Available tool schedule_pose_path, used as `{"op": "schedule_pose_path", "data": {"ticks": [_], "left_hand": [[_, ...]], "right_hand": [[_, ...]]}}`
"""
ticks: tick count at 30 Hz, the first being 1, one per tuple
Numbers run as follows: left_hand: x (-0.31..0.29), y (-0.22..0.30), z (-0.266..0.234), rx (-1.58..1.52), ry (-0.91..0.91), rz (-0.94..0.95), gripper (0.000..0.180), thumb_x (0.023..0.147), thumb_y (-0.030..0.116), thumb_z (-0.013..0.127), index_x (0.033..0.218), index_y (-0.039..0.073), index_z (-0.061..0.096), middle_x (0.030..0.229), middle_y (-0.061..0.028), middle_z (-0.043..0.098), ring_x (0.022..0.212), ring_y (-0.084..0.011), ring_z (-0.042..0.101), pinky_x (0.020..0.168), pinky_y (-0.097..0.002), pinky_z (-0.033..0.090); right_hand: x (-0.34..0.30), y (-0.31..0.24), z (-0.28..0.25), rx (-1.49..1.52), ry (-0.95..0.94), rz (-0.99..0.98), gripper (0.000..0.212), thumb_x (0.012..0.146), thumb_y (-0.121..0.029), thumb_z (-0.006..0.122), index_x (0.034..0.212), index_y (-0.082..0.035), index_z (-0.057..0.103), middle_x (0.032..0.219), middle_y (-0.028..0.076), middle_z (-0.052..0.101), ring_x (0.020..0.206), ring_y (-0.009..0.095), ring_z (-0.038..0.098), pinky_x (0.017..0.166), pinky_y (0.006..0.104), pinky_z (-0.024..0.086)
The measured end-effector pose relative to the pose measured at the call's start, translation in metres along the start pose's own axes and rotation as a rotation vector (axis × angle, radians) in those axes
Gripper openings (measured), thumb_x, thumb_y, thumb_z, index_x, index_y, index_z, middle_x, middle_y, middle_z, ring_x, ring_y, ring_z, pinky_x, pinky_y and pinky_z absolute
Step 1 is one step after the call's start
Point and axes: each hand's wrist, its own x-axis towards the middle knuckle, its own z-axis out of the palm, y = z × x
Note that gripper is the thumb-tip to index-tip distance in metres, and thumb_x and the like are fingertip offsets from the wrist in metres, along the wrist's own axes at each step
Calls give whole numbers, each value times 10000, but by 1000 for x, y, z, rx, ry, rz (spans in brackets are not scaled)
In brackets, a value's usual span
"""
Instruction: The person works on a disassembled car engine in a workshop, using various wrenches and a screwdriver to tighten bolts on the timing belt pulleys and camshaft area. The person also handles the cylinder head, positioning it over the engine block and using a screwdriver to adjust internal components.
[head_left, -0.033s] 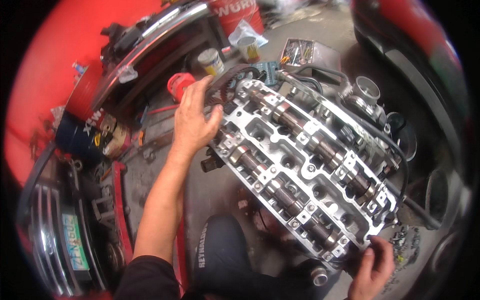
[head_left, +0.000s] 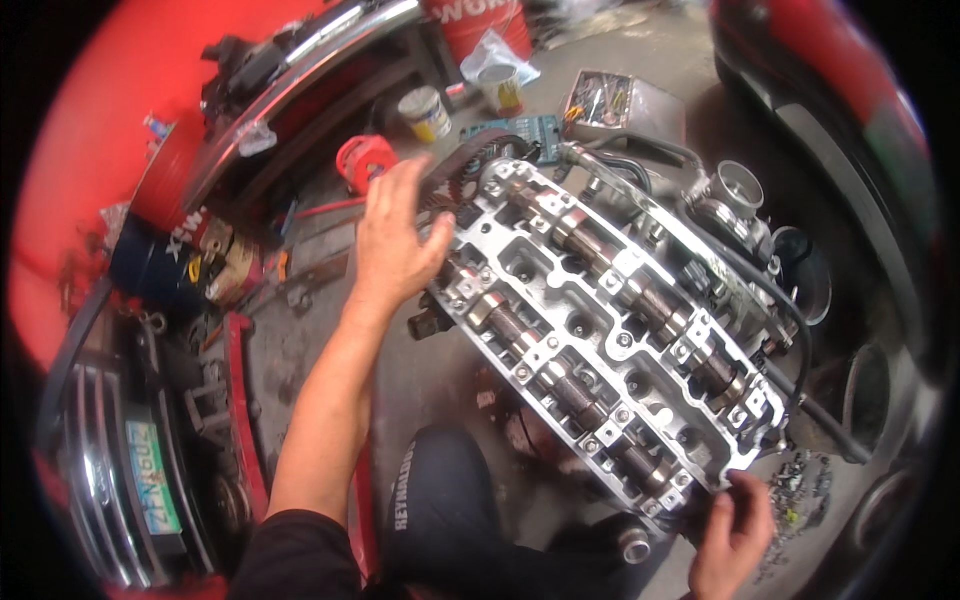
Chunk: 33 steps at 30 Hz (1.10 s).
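Observation:
A silver cylinder head (head_left: 625,342) with its top uncovered lies aslant in front of me. Two dark camshafts run along it, the near one (head_left: 570,390) and the far one (head_left: 655,305), under bolted bearing caps. My left hand (head_left: 392,245) is at its far left end, beside a black toothed belt (head_left: 480,152); the fingers are stretched and the thumb stands apart. At the near right corner, my right hand (head_left: 735,535) has its fingers curled against the edge of the head. Some of its fingertips are hidden.
Pipes and a throttle body (head_left: 738,187) adjoin the engine's far side. Behind stand a metal box of tools (head_left: 650,112), a teal socket case (head_left: 535,130), tubs (head_left: 425,112) and a red reel-like object (head_left: 365,163). A chrome bumper (head_left: 100,480) is at left; dark bodywork curves along the right.
The view has shifted slightly. Both hands stay at the same ends of the cylinder head, and the left fingers are a little blurred.

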Motion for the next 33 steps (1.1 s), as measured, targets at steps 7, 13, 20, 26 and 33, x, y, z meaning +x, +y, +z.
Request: {"op": "schedule_pose_path", "data": {"ticks": [7, 13, 20, 26, 33], "left_hand": [[14, 1, -13, -129, -315, -285, 546, 798, 180, 713, 1312, 69, 566, 1201, -141, 627, 1149, -346, 588, 969, -449, 497], [9, -11, -24, -67, -295, -337, 570, 777, 272, 740, 1298, 111, 574, 1152, -106, 628, 1094, -316, 608, 871, -438, 531], [2, -24, -9, -235, -233, -322, 530, 798, 243, 712, 1295, 84, 619, 1213, -135, 637, 912, -297, 614, 770, -410, 525], [-10, -36, -31, -649, -231, -508, 608, 844, 215, 699, 1412, 69, 535, 1380, -188, 595, 1183, -360, 570, 1026, -545, 461], [-20, -89, -29, -828, -253, -894, 473, 923, 198, 607, 1302, -82, 561, 1193, -221, 667, 1084, -395, 609, 1006, -527, 451]], "right_hand": [[10, -13, 13, -266, 16, -53, 175, 882, -29, 667, 1047, 28, 679, 875, 109, 672, 752, 190, 623, 694, 319, 511], [23, -38, 21, -310, -131, -13, 276, 871, -26, 688, 1140, 15, 645, 991, 104, 644, 809, 169, 599, 695, 276, 488], [217, -173, 186, -544, -235, -495, 335, 975, -148, 593, 1266, 18, 606, 1242, 183, 616, 1180, 330, 550, 1053, 418, 401], [303, -164, 293, -539, -403, 7, 480, 1083, -355, 431, 1368, -9, 601, 1367, 171, 616, 1271, 277, 575, 1109, 375, 404], [311, -147, 281, -605, -493, -14, 510, 1057, -369, 367, 1330, -31, 635, 1300, 179, 637, 1236, 283, 578, 1102, 382, 400]]}}
